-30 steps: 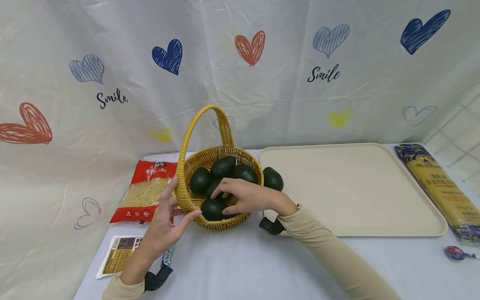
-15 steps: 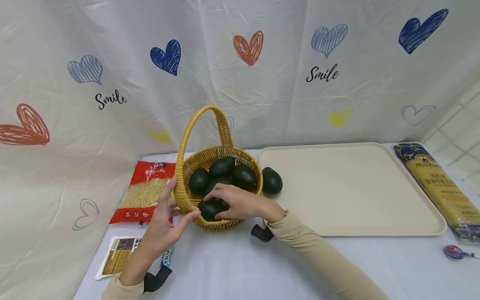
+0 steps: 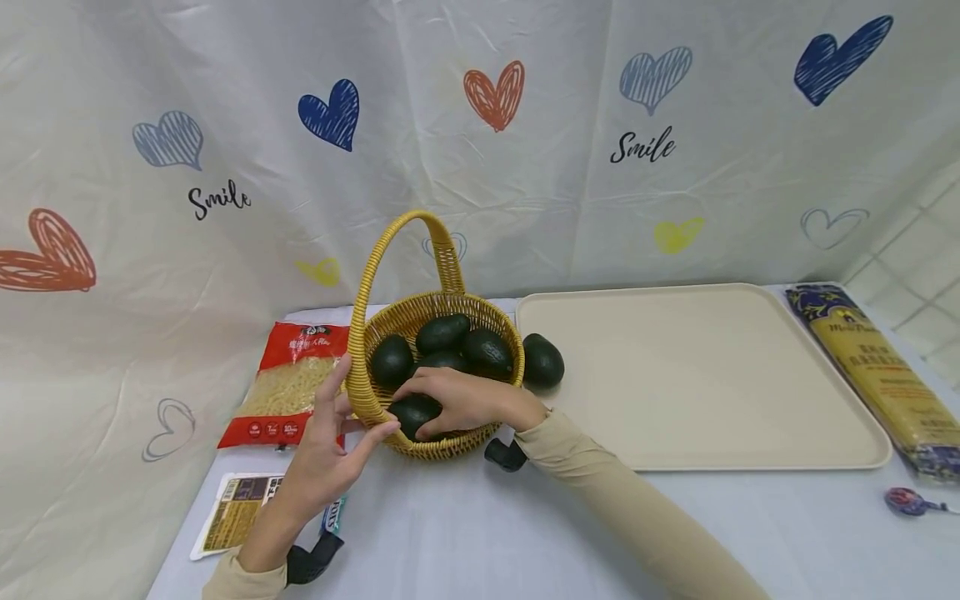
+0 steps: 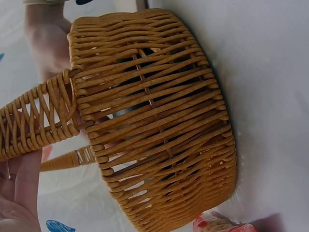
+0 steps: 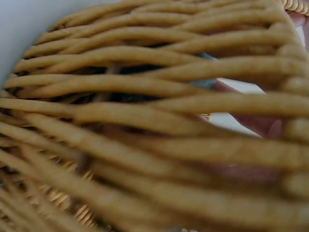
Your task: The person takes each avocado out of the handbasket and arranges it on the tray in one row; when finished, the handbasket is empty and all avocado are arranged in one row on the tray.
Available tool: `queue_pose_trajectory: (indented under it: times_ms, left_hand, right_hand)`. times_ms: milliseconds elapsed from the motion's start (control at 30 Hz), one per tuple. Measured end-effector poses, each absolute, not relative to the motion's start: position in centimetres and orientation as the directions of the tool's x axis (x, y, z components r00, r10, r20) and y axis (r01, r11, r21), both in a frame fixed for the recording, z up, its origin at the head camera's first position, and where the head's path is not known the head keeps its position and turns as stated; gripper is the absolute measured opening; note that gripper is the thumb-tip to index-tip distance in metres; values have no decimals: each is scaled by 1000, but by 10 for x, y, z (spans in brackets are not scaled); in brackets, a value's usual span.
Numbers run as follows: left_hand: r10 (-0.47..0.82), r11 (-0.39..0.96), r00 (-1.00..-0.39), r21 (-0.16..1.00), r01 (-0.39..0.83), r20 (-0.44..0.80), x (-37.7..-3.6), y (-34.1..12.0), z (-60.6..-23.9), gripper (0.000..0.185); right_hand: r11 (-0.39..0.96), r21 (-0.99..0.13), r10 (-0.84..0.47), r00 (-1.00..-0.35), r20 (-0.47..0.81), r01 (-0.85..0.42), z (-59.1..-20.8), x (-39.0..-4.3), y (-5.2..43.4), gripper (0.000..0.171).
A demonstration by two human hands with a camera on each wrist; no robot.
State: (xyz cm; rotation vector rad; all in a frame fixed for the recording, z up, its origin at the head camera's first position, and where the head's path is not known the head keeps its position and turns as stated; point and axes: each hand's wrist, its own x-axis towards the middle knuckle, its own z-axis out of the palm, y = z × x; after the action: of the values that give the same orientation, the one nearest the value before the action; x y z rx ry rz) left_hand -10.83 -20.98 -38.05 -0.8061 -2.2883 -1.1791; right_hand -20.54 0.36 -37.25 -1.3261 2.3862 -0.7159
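Backdrop: heart-print curtain behind basket (image 3: 438, 383).
Right hand (image 3: 468, 398): inside basket, fingers curled round avocado (image 3: 415, 412).
Left hand (image 3: 330, 450): fingers straight, touching basket's near-left rim.

Beige long sleeves, black wrist straps

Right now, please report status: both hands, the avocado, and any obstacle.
Right hand grips front avocado inside wicker basket. Left hand open, fingers touching basket rim. Basket handle arches overhead; four more avocados crowd behind.
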Motion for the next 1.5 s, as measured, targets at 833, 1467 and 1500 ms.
queue_pose_trajectory:
  times_ms: [833, 1467, 1500]
  left_hand:
    - [241, 514, -709, 532, 672, 663, -107, -200, -380, 116]
    - [160, 519, -780, 620, 588, 605, -104, -210, -377, 110]
    - [160, 516, -778, 621, 590, 607, -104, -211, -377, 110]
  right_hand:
    - [442, -607, -815, -578, 36, -661, -369, -203, 11, 52]
    - [248, -849, -719, -676, 161, -467, -328, -202, 110, 58]
    - [244, -862, -709, -688, 155, -445, -326, -203, 117, 58]
